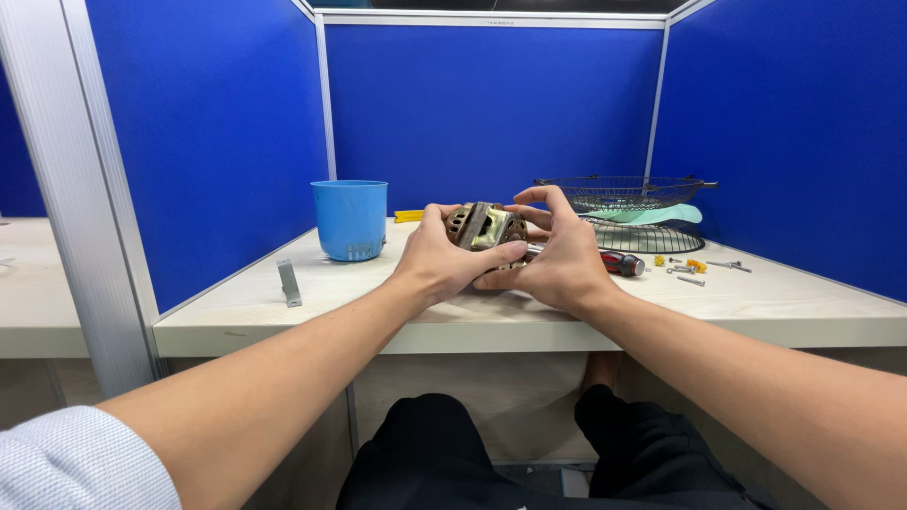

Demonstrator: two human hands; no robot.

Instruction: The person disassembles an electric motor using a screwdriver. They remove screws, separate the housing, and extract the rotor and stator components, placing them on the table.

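Left hand (442, 262) and right hand (559, 255) grip a round vented metal motor (486, 227).

Your two bare forearms stretch forward and converge ahead of you. Your left hand (439, 257) curls closed, thumb pointing right, while your right hand (559, 253) cups opposite it, fingers arched over the top, thumbs nearly meeting.
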